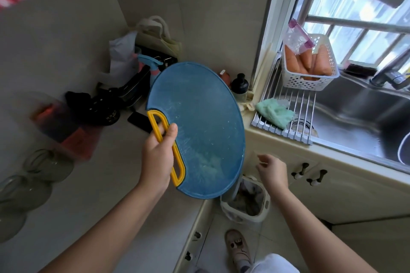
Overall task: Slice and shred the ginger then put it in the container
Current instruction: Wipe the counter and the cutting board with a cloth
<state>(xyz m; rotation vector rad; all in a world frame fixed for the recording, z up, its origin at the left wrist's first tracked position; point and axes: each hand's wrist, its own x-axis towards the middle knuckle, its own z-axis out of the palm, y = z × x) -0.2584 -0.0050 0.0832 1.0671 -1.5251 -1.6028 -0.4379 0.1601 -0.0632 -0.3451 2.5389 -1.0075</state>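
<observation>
Head view: my left hand (158, 157) grips the yellow handle (165, 146) of the blue cutting board (199, 122), held tilted above the counter edge. Pale ginger residue (209, 165) clings at the board's 6 o'clock. My right hand (271, 169), at 3 o'clock of that patch, is empty, fingers loosely spread, above the waste bin (246, 200).

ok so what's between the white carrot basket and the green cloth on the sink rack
In the head view, only bare rack bars lie between the white basket and the green cloth; nothing else sits there.
</observation>
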